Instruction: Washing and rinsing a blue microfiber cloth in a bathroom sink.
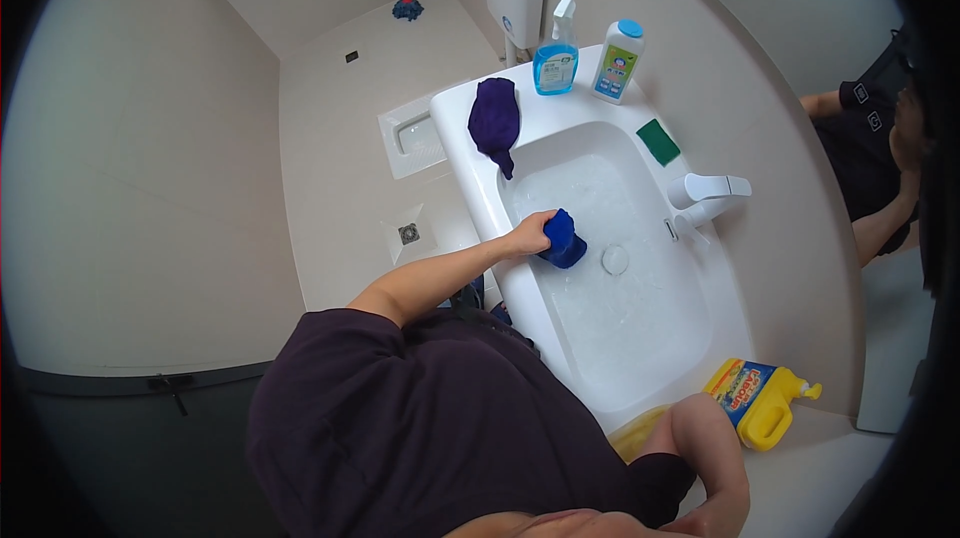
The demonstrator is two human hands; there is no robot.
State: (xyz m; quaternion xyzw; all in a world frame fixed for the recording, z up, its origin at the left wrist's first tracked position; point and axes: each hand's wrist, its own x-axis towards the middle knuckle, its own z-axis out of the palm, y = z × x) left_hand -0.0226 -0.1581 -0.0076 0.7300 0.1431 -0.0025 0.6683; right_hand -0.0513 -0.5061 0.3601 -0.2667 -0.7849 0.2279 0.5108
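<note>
My left hand (529,235) reaches over the near left edge of the white washbasin (725,288) and grips a bunched blue cloth (566,240) inside the bowl. Below the cloth, the bowl seems to hold shallow water around a round drain plug (615,260). My right arm (712,438) is bent sharply at the lower right, and the hand itself runs out of the picture. A purple cloth (495,121) lies draped over the basin's far left rim. On the right rim, a green scouring pad (658,142) rests near the white tap (700,192).
A blue spray bottle (556,60) and a white bottle with a blue cap (619,62) stand at the basin's far end. A yellow jug (762,402) is by the near right corner. The mirror (850,158) reflects arms and dark clothing. A blue mop (408,8) stands far off.
</note>
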